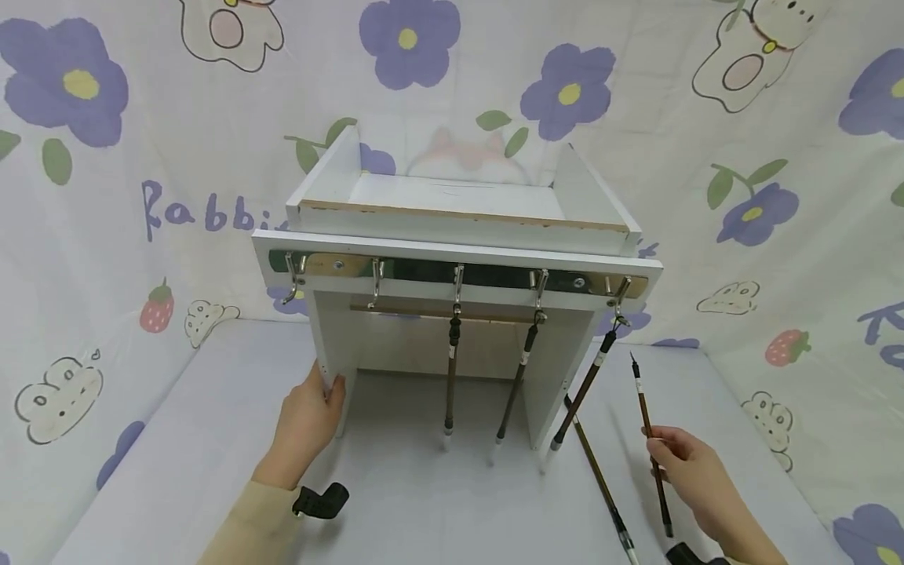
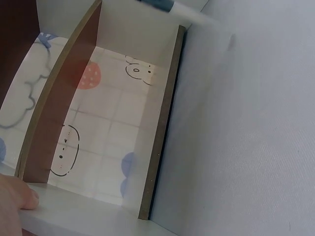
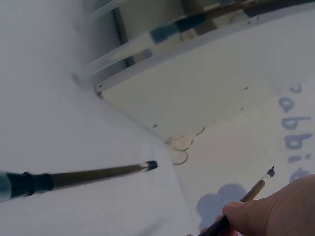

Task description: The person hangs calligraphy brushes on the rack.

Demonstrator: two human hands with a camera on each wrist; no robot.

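Note:
A white wooden shelf (image 1: 339, 240) stands on the table, with a metal hook rail (image 1: 424, 270) along its front. My left hand (image 1: 305, 424) grips the shelf's left side panel; the thumb is on the panel's front edge, the other fingers mostly hidden. From the middle and right hooks hang three brown writing brushes: one brush (image 1: 450, 377), a second brush (image 1: 518, 380) and a third brush (image 1: 583, 388), pale tips down. To the right of the shelf, my right hand (image 1: 692, 475) pinches another brush (image 3: 255, 190) around its middle, thin loop end up.
One more brush (image 1: 596, 471) lies on the white table (image 1: 424, 502), between the shelf's right panel and my right hand. The two left hooks (image 1: 377, 282) carry nothing. A patterned cloth (image 1: 487, 47) hangs behind and at both sides.

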